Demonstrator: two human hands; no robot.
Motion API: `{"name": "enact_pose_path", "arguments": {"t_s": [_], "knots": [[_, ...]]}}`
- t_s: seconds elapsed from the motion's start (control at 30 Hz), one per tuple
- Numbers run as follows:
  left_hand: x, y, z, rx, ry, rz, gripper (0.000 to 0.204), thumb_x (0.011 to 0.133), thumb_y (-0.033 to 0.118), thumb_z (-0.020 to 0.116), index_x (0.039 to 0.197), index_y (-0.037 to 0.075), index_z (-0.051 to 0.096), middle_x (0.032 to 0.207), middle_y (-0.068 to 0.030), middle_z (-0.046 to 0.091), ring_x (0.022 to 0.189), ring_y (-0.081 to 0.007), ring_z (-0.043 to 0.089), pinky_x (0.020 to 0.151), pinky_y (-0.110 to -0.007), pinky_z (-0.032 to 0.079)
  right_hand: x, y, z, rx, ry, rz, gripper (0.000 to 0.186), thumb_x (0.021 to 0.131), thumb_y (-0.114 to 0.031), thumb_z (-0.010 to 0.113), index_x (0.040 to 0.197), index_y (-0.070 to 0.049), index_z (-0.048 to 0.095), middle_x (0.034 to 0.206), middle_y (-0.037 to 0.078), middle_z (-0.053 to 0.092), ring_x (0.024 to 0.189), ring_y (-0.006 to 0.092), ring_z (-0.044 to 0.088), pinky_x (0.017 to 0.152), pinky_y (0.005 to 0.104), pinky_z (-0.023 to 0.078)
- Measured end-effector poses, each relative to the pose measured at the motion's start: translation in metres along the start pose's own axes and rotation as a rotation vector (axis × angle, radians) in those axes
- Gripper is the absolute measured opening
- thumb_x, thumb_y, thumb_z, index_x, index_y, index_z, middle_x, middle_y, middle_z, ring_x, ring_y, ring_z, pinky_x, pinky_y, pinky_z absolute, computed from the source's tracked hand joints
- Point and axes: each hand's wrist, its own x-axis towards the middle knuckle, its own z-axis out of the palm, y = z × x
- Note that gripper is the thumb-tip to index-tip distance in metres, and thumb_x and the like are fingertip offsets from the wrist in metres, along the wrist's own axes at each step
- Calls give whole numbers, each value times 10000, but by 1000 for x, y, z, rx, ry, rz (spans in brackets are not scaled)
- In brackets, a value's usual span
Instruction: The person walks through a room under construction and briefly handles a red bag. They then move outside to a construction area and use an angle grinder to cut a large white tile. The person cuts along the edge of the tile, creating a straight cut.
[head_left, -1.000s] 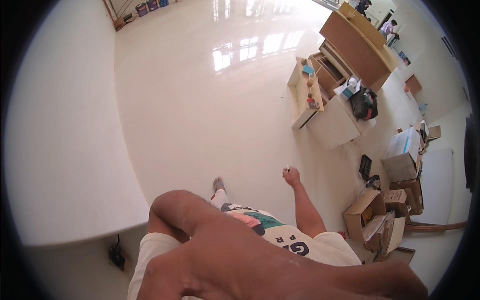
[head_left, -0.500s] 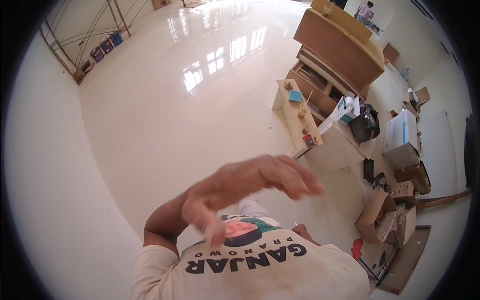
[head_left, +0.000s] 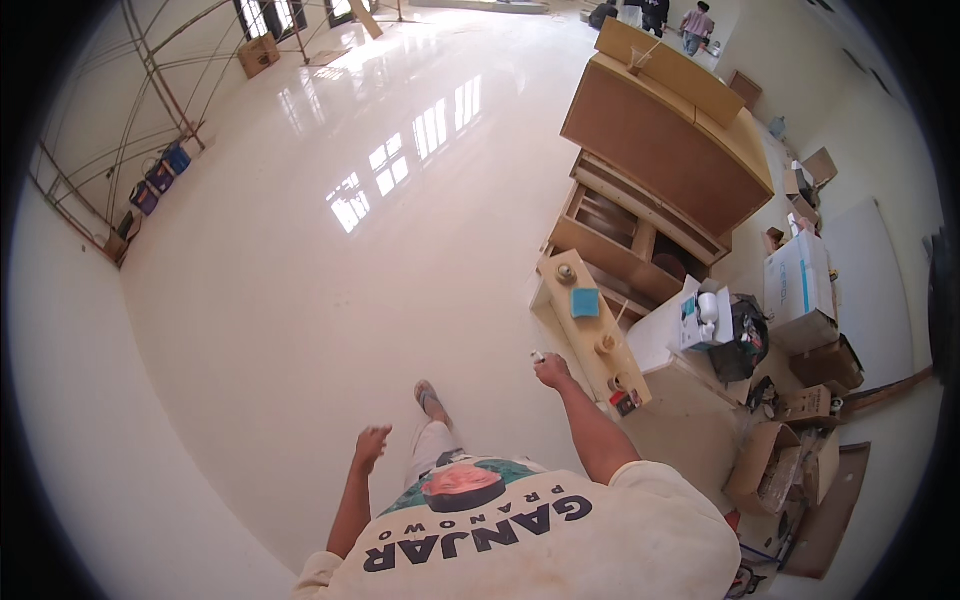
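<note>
Right hand (head_left: 551,371) gripping small object (head_left: 538,357); box (head_left: 690,330) (open-topped) holding white item (head_left: 708,308).

A pale object (head_left: 538,357) in the right hand (head_left: 552,371) (partly hidden) was too small to identify; far beyond that hand, the top edge cropped a dark-clothed person (head_left: 655,14).

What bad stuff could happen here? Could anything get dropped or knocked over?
Maybe! The right hand holds a small white thing out over the floor, so it might be dropped. The right forearm looks close to the wooden unit, so a bump could tip the little red-and-black packet on its top. The floor is very shiny too, so it may be slippery under the foot.
</note>
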Motion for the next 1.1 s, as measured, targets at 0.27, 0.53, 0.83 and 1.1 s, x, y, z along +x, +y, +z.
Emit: {"name": "enact_pose_path", "arguments": {"t_s": [0.27, 0.53, 0.83, 1.1], "knots": [[230, 7, -76, 860, -163, 336, 347, 902, 350, 646, 1078, 58, 709, 762, -109, 663, 672, -265, 650, 618, -418, 540, 183, -78, 0, -113, -50, 111, 359, 904, -319, 570, 1034, -21, 721, 1084, 237, 704, 1063, 390, 670, 943, 475, 532], [451, 315, -120, 339, 44, 26, 364, 810, 285, 749, 952, -47, 702, 840, -180, 719, 803, -303, 699, 783, -428, 547, 292, -116, -47, -80, -154, 386, 394, 874, -276, 583, 1075, 37, 716, 1152, 265, 684, 1096, 383, 670, 958, 459, 530], [654, 641, -55, 95, 44, 128, 334, 857, 266, 717, 998, -36, 688, 841, -126, 683, 762, -218, 653, 652, -352, 530, 564, -129, -97, -81, -271, 453, 373, 846, -219, 584, 1086, 28, 727, 1175, 258, 685, 1124, 370, 667, 964, 428, 536], [772, 784, -1, 405, -84, -2, 324, 827, 272, 746, 941, -30, 726, 749, -140, 697, 707, -218, 676, 604, -368, 530, 899, -204, -281, 68, 19, 209, 362, 907, -307, 563, 1013, 4, 715, 1043, 249, 702, 1011, 417, 667, 918, 495, 530]]}}
